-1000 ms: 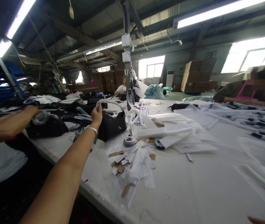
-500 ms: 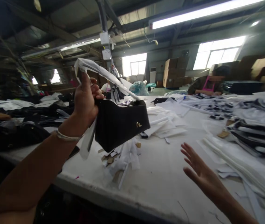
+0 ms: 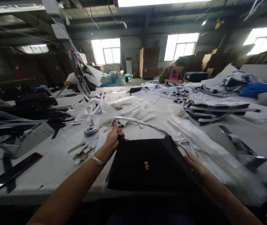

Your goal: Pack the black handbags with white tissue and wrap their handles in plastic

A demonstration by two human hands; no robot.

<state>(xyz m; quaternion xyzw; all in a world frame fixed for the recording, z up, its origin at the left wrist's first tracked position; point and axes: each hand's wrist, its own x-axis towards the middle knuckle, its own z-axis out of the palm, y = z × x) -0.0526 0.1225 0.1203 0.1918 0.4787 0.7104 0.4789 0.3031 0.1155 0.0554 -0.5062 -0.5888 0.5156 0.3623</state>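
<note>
A black handbag (image 3: 140,175) with a small gold emblem is at the table's front edge, its front turned up toward me. My left hand (image 3: 115,135) is closed round the bag's handle (image 3: 142,121), which is wrapped in thin white material, near the upper left corner. My right hand (image 3: 197,167) grips the bag at its right side, the fingertips close to a thin dark cord (image 3: 182,146). Part of that hand's grip is hidden behind the bag.
White strips and sheets (image 3: 133,107) lie beyond the bag, with scraps (image 3: 84,153) nearer left. Black bags (image 3: 30,104) are heaped at left, long white padding (image 3: 199,140) and striped pieces (image 3: 213,111) at right. A person (image 3: 172,73) sits across the table.
The handbag has come down and nearer, from raised at the left to the table's front edge. My right hand, open and apart before, now holds its right side. The view has turned right.
</note>
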